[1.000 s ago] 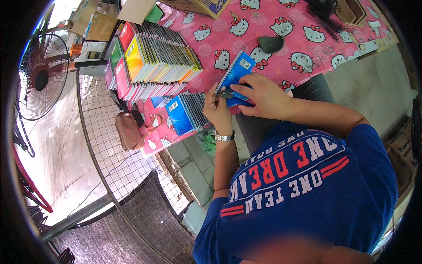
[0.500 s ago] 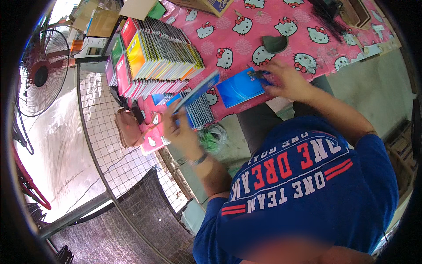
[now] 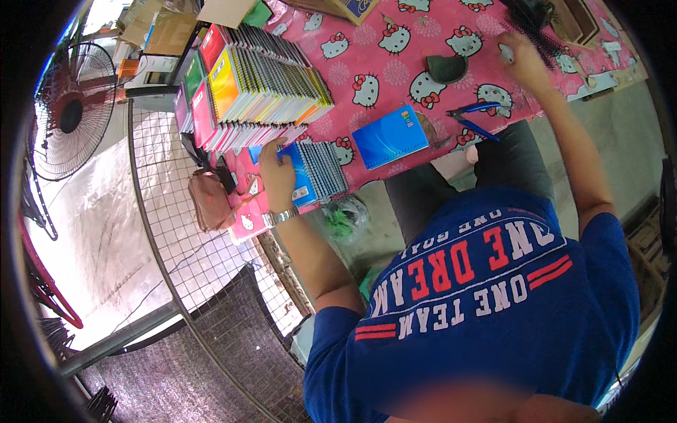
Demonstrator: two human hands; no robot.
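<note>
My left hand (image 3: 277, 176), with a watch on its wrist, is closed at the left end of a row of blue spiral notebooks (image 3: 321, 169), its fingers curled over a notebook's edge. A single blue spiral notebook (image 3: 390, 137) lies flat in front of me, its coil edge toward me. Blue-handled cutters (image 3: 474, 120) lie on the table to its right, jaws apart. My right hand (image 3: 525, 62) is out at the far right beside a heap of black wire coils (image 3: 532, 32). Its fingers are curled together; what they hold is too small to make out.
Tall stacks of coloured spiral notebooks (image 3: 257, 84) stand at the left on the pink patterned tablecloth (image 3: 381, 63). A dark green curved piece (image 3: 447, 69) lies mid-table. A brown pouch (image 3: 209, 201), wire mesh (image 3: 159, 190) and a fan (image 3: 70, 116) are at the left.
My left hand has lowered the blue notebook it held upright into the row. My right hand has let go of the cutters and moved away right to the coils.
</note>
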